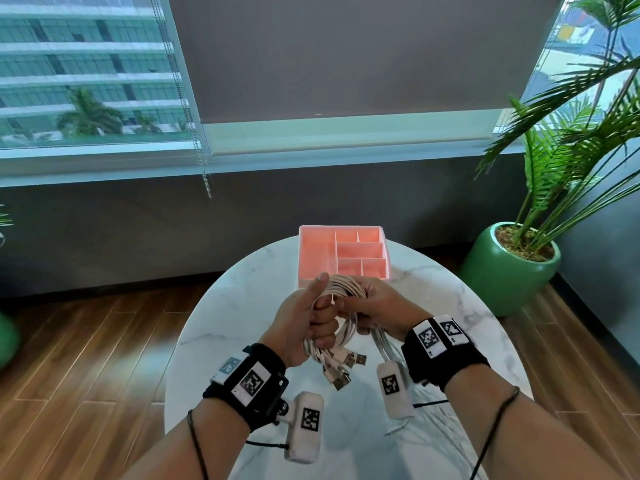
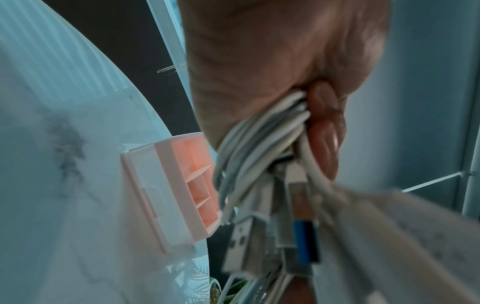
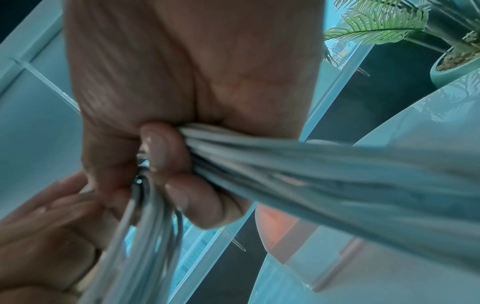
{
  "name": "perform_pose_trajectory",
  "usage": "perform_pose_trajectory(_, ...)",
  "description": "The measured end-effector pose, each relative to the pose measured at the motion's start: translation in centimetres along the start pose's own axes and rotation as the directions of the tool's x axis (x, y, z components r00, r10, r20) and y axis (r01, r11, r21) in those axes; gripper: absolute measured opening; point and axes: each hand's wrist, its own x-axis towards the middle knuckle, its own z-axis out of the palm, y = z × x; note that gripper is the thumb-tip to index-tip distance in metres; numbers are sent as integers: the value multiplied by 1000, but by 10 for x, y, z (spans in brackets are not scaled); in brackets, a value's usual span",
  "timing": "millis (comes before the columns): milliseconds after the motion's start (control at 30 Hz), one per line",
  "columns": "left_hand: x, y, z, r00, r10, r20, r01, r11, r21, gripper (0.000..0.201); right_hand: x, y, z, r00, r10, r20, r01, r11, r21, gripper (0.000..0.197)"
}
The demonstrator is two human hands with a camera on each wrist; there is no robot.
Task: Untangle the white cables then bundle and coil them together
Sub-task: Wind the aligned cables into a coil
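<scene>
A bundle of white cables point(image 1: 343, 292) is looped between both hands above the round marble table point(image 1: 242, 313). My left hand point(image 1: 311, 317) grips the left side of the loop, fingers curled round it, thumb raised. My right hand point(image 1: 375, 303) grips the right side of the coil. Several USB plugs point(image 1: 341, 368) hang below the left hand. Loose cable tails point(image 1: 391, 351) trail down under the right wrist. In the left wrist view the cables point(image 2: 262, 135) run through the curled fingers point(image 2: 324, 133) with plugs point(image 2: 246, 236) dangling. In the right wrist view the fingers point(image 3: 166, 150) clamp a blurred cable bunch point(image 3: 285, 160).
A pink divided organizer tray point(image 1: 313, 251) stands at the table's far side, just behind the hands. A green potted palm point(image 1: 509, 268) sits on the wooden floor at the right. A window with blind chains point(image 1: 204, 161) runs along the back wall.
</scene>
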Motion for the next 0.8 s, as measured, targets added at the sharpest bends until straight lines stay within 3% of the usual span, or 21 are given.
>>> perform_pose_trajectory(267,-2,10,-4,991,121,-56,-110,980,163,49,11,-2,8,994,-78,-82,70,993,-94,31)
perform_pose_trajectory(433,-5,20,-8,988,119,-95,-117,993,27,49,7,12,4,971,-70,-229,56,996,-69,20)
perform_pose_trajectory(600,-9,19,-9,992,94,-86,-101,992,-76,49,5,29,7,960,-34,-277,9,996,-91,31)
perform_pose_trajectory(800,-4,20,-5,975,153,-160,-182,965,-190,47,6,63,39,945,-5,-328,-54,984,-168,46)
